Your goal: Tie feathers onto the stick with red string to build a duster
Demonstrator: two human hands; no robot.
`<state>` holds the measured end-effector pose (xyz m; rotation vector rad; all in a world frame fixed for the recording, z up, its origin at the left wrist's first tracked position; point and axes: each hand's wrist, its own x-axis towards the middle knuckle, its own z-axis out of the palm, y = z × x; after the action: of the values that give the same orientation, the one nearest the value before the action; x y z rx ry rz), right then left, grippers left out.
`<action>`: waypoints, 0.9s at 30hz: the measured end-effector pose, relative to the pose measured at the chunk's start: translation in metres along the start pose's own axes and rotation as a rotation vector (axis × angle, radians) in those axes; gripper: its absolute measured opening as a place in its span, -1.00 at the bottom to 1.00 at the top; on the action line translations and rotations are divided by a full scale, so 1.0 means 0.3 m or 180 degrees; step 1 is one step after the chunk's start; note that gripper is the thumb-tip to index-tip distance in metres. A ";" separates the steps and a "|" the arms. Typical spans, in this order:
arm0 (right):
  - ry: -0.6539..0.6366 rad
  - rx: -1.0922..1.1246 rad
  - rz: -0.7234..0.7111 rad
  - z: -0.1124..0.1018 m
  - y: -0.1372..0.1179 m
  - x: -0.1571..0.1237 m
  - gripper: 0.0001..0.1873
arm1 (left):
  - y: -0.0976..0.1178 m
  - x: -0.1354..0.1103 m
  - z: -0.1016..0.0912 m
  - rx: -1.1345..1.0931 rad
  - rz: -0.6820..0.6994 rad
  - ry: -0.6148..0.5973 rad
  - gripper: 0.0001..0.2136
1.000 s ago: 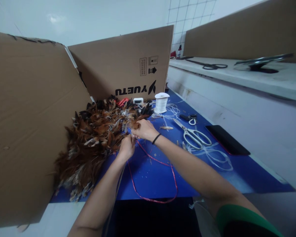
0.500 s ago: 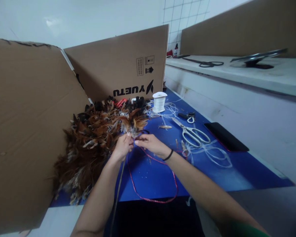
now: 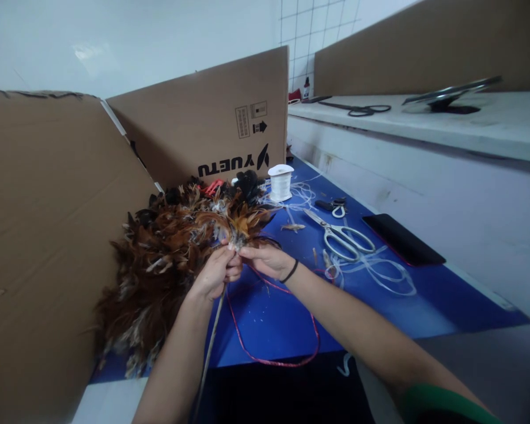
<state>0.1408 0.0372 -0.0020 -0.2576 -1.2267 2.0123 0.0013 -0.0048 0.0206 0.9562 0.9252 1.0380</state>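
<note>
Feathers (image 3: 159, 247) left, scissors (image 3: 329, 227) right — phone (image 3: 404, 239) farther right, cardboard (image 3: 181, 123) behind

1 head-worn camera, facing forward and down (the wearer's viewpoint), near the blue tabletop (image 3: 274, 330)

Cool dim light, wall (image 3: 136, 47) glare, soft blur

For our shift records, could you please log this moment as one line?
left hand: pinching base of feather bunch | right hand: pinching same bunch | red cord: looped near hands | scissors: lying on blue surface
</note>
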 end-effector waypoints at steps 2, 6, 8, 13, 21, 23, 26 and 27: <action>-0.0016 0.0193 0.0019 0.004 0.006 0.000 -0.58 | -0.002 -0.002 0.005 -0.0023 -0.0040 -0.0045 -0.64; -0.0007 0.0488 0.0085 0.008 0.025 0.008 -0.59 | -0.002 -0.005 0.014 -0.0057 -0.0099 -0.0092 -0.65; 0.0086 0.0545 0.0007 0.008 0.032 0.014 -0.67 | -0.001 -0.007 0.016 -0.0065 -0.0144 -0.0115 -0.66; 0.0311 0.0674 -0.0020 0.008 0.040 0.021 -0.78 | 0.003 -0.010 0.018 -0.0098 -0.0197 -0.0140 -0.67; 0.0439 0.0655 0.0031 0.012 0.043 0.019 -0.77 | 0.002 -0.009 0.011 -0.0144 -0.0256 -0.0236 -0.71; 0.0428 0.0630 0.0046 0.015 0.041 0.018 -0.76 | 0.002 -0.010 0.010 -0.0147 -0.0260 -0.0249 -0.71; 0.0445 0.0599 0.0039 0.019 0.038 0.015 -0.73 | 0.005 -0.012 0.008 -0.0166 -0.0256 -0.0260 -0.72; 0.0453 0.0589 0.0031 0.020 0.037 0.014 -0.73 | 0.006 -0.013 0.008 -0.0177 -0.0258 -0.0269 -0.72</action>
<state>0.1292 0.0332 -0.0073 -0.3107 -0.9465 2.0624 0.0020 -0.0086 0.0237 0.9023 0.8543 0.9432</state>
